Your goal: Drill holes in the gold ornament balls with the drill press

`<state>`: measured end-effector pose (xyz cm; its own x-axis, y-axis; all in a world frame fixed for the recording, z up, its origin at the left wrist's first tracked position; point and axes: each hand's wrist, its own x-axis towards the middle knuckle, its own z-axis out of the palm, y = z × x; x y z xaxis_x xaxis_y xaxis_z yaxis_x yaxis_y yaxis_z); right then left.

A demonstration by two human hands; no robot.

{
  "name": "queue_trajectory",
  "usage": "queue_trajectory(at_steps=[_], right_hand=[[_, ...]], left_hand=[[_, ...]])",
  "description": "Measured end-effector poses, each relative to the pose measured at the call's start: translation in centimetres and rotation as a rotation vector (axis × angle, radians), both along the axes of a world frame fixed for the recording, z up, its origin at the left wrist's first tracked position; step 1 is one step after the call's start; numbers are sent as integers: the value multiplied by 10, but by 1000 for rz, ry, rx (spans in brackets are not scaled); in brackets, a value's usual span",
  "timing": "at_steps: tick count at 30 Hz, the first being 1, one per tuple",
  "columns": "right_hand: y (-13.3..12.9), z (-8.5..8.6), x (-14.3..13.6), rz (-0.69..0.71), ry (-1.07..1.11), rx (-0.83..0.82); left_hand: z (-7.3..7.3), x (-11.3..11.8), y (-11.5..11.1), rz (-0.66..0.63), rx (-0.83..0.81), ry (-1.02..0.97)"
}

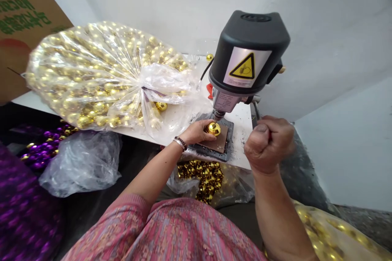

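Under the chuck of a black bench drill press sits a shiny gold ball. My left hand grips it between thumb and fingers, against a brown board on the drill's dark base plate. The drill bit meets the top of the ball or stands just over it; I cannot tell which. My right hand is closed in a fist around the drill's feed lever, to the right of the base. Dark shavings lie scattered around the base plate.
A large tied clear bag of gold balls lies left on the white table. Below the table edge is an open bag of gold balls. Purple balls, crumpled plastic and a cardboard box are at left.
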<state>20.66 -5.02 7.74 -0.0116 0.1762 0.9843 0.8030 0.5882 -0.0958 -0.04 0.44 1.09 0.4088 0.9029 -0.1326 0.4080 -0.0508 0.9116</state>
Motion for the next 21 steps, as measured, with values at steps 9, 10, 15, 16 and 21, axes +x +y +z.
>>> queue_trajectory(at_steps=[9, 10, 15, 16, 21], right_hand=[[0, -15, -4, 24, 20, 36], [-1, -16, -4, 24, 29, 40], [5, 11, -5, -60, 125, -9], [9, 23, -4, -93, 150, -42], [46, 75, 10, -148, 269, -281]], left_hand=[[6, 0, -3, -7, 5, 35], [7, 0, -3, -9, 4, 35], [9, 3, -5, 8, 37, 55], [9, 4, -7, 14, 49, 61], [10, -2, -27, 133, 109, 90]])
